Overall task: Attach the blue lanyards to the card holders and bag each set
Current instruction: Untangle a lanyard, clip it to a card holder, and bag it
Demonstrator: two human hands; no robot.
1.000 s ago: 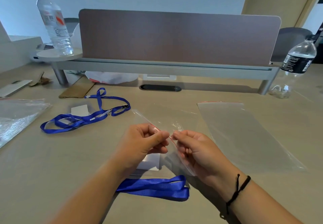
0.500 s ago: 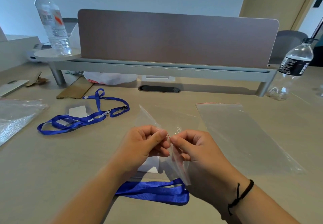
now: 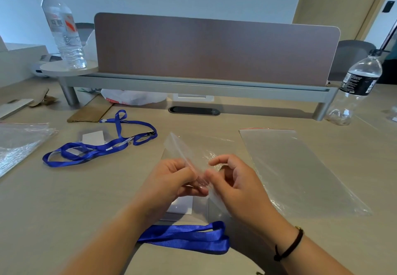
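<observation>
Head camera, looking down at my two bare hands over a beige desk (image 3: 64, 199). My left hand (image 3: 169, 180) pinches one lip of a small clear zip-top plastic bag (image 3: 189, 152) between thumb and curled fingers. My right hand (image 3: 232, 184) pinches the opposite lip with the thumb and lower fingers, its forefinger lifted free. I judge the step to be opening the bag's mouth. To do it well I should pull the two lips gently apart, keep hold of both layers, and widen the mouth enough for a set to slide in.

Just below my hands lies a clear card holder with a white card (image 3: 182, 206), and nearer me a folded blue fabric lanyard (image 3: 187, 236); I cannot tell whether they are clipped together. A second blue lanyard with its card holder (image 3: 96, 146) lies to the left. A larger flat clear bag (image 3: 296, 167) lies to the right, more clear bags (image 3: 17, 143) at far left. Two clear water bottles stand back, one at left (image 3: 64, 27), one at right (image 3: 356, 85). Nothing blocks my hands.
</observation>
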